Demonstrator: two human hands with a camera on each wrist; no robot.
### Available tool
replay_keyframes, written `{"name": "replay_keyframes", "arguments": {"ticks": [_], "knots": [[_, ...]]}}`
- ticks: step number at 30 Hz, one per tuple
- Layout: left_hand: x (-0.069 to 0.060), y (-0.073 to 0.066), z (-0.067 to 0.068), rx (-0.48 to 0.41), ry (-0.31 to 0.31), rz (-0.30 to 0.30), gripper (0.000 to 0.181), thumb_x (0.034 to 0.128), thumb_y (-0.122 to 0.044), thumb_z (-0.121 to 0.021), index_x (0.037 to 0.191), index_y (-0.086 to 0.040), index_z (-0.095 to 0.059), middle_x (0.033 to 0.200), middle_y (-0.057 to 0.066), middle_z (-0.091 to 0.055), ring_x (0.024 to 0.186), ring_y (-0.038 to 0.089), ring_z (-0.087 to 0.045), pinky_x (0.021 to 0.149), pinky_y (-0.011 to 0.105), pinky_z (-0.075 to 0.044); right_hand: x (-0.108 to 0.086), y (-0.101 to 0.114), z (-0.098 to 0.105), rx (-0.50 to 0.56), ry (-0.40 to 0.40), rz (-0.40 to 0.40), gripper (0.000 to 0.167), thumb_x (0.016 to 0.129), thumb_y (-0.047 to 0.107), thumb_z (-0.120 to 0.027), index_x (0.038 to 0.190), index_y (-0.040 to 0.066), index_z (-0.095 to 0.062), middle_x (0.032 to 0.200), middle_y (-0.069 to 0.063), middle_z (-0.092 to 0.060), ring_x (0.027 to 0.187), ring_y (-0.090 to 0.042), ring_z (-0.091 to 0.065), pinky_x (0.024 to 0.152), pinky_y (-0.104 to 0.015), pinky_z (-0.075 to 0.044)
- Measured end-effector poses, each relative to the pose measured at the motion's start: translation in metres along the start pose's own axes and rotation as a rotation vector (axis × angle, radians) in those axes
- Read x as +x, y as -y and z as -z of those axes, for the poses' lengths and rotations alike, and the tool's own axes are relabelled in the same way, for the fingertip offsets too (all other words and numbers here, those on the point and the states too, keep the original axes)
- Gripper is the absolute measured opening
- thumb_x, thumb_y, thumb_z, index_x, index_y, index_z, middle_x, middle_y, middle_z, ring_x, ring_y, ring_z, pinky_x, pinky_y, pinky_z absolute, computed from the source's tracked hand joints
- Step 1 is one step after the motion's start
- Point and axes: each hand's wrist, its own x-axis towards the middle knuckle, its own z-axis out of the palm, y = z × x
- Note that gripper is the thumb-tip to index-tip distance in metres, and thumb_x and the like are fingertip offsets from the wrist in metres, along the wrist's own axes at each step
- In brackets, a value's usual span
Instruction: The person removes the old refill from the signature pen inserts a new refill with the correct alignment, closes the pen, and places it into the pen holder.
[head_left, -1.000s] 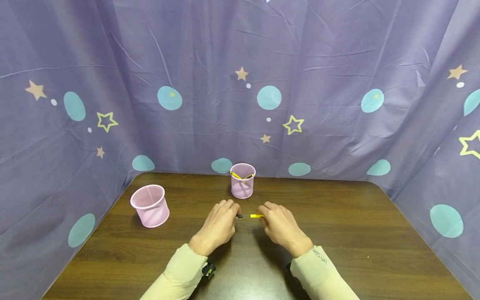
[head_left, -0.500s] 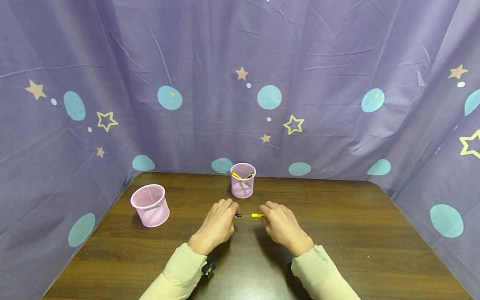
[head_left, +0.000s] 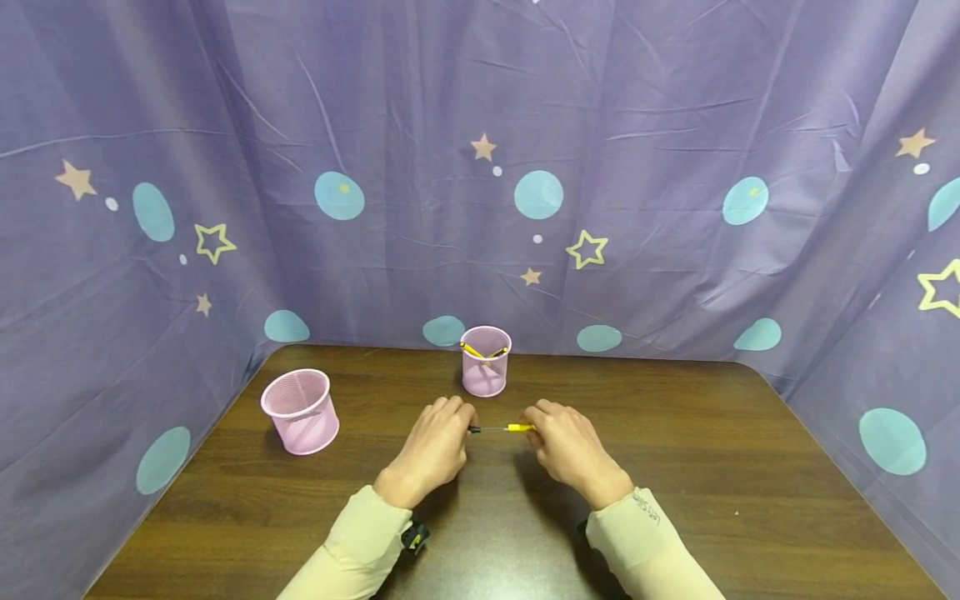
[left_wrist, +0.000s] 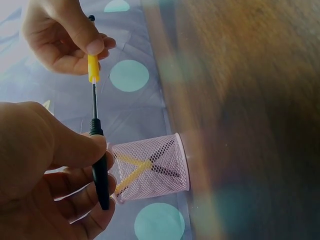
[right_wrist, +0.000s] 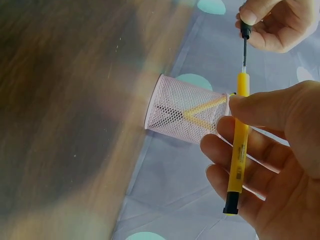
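Observation:
Both hands hold parts of one pen over the table. My left hand [head_left: 433,442] pinches the black front section [left_wrist: 100,172], thumb on one side and fingers on the other. A thin refill [left_wrist: 95,102] sticks out of it, its far end at the mouth of the yellow barrel [right_wrist: 239,140]. My right hand [head_left: 567,442] pinches that barrel between thumb and fingers; its black end cap [right_wrist: 231,203] points away from the refill. The pen lies roughly level, front section left, barrel right. Behind the hands stands a pink mesh pen cup [head_left: 484,379] with yellow-and-black pens [head_left: 472,351] inside.
A second, wider pink mesh cup [head_left: 307,429] stands at the table's left; no contents show in it. The brown wooden table [head_left: 675,450] ends at a purple curtain [head_left: 420,208] with stars and dots, hanging behind and at both sides.
My hands have drawn slightly apart, the left going left and the right going right. More of the refill shows between the black section and the yellow barrel. Both cups stay put.

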Motion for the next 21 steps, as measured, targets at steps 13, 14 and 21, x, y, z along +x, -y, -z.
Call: {"name": "replay_keyframes", "arguments": {"ticks": [13, 14, 21], "knots": [[0.0005, 0.0030, 0.0006, -0.011, -0.010, 0.009, 0.018, 0.0719, 0.004, -0.066, 0.084, -0.010, -0.062, 0.078, 0.000, -0.054, 0.075, 0.023, -0.053, 0.067, 0.035, -0.043, 0.0009, -0.0054, 0.0045, 0.012, 0.006, -0.010, 0.015, 0.075, 0.008, -0.073, 0.082, 0.016, -0.064, 0.074, 0.009, -0.051, 0.067, -0.014, -0.055, 0.061, -0.034, -0.045], [0.0005, 0.0031, 0.0006, -0.010, -0.011, 0.009, 0.018, 0.0719, 0.004, -0.066, 0.084, -0.010, -0.062, 0.078, 0.000, -0.054, 0.074, 0.023, -0.053, 0.067, 0.035, -0.043, 0.0008, -0.0057, 0.0047, 0.011, 0.007, -0.010, 0.015, 0.075, 0.008, -0.073, 0.083, 0.016, -0.064, 0.074, 0.009, -0.051, 0.067, -0.014, -0.055, 0.061, -0.034, -0.046], [0.0002, 0.0041, -0.0001, 0.002, -0.008, 0.011, 0.017, 0.0724, 0.003, -0.066, 0.084, -0.010, -0.062, 0.078, 0.001, -0.055, 0.075, 0.023, -0.053, 0.067, 0.035, -0.043, -0.0002, -0.0074, 0.0048, 0.011, -0.001, -0.018, 0.015, 0.075, 0.008, -0.074, 0.085, 0.016, -0.065, 0.074, 0.010, -0.052, 0.067, -0.015, -0.056, 0.062, -0.036, -0.047]]}}
